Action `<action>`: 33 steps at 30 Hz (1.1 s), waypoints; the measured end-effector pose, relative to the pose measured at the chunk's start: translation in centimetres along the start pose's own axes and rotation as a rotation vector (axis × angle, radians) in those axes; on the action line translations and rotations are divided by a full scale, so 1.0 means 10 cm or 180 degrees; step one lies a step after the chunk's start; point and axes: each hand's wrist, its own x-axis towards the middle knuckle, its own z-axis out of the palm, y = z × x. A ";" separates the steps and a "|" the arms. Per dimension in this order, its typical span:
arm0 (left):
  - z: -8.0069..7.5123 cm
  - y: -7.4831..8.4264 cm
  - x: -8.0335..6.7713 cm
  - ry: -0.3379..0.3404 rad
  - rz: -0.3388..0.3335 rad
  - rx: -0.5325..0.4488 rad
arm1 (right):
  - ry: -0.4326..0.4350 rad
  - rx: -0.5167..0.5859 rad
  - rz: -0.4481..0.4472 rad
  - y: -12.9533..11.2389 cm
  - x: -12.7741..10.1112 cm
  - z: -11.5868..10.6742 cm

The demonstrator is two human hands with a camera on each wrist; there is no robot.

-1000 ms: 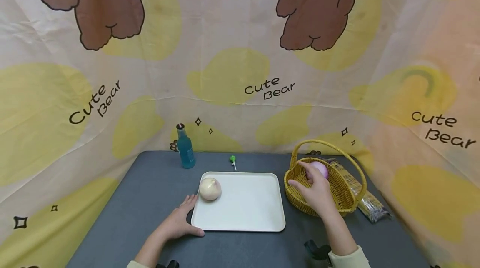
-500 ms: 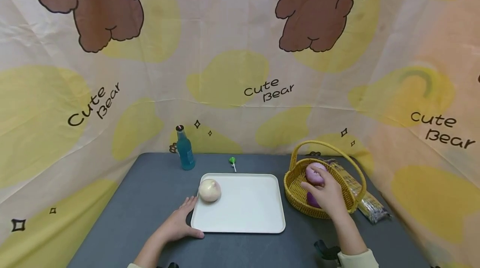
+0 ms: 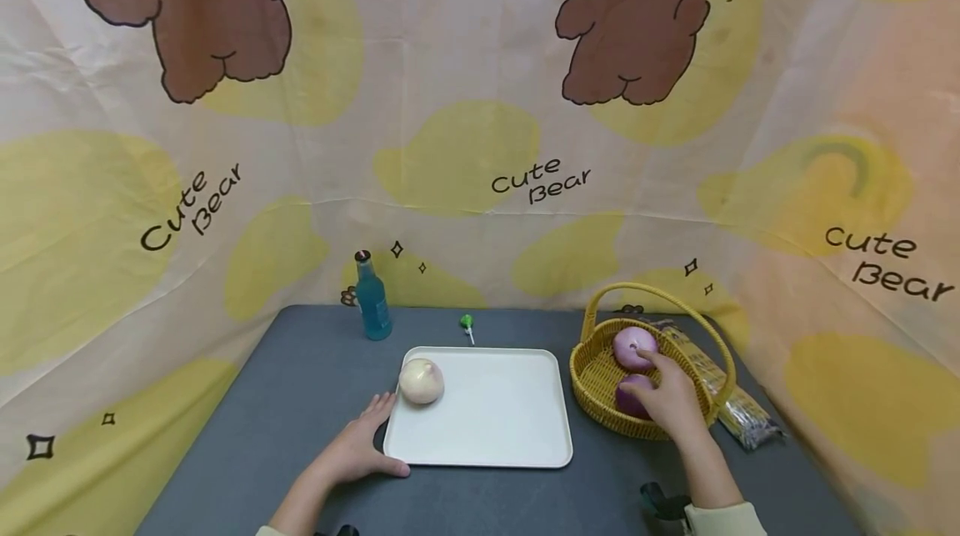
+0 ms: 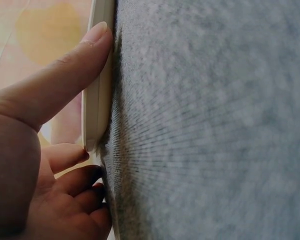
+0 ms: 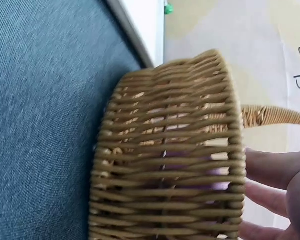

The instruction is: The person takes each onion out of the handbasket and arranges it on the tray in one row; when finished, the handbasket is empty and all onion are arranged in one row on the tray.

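While the left hand (image 3: 351,454) rests flat on the tabletop (image 3: 285,403), fingers relaxed, thumb along the front edge of the white tray (image 3: 495,428) at its 7 o'clock corner, the right hand (image 3: 673,404) is inside the wicker basket (image 3: 592,369). Its fingers (image 3: 651,359) lie over the lower purple onion (image 3: 630,394); grip hidden, cannot tell. Second purple onion (image 3: 632,346) at 12 o'clock, touching fingertips. White onion (image 3: 421,380) on tray, 9 o'clock side.
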 end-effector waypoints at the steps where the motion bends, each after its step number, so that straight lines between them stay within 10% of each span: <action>1: 0.00 0.00 0.00 0.0004 0.0007 -0.0002 | -0.0044 -0.0021 0.0031 0.02 0.00 0.00; 17: -0.03 0.00 -0.04 -0.0031 0.0044 -0.0093 | -0.0624 -0.0409 0.0259 0.11 0.00 0.05; 33: -0.01 -0.02 -0.03 -0.0012 0.0079 -0.0093 | -0.0292 -0.0330 0.0079 -0.01 0.01 -0.02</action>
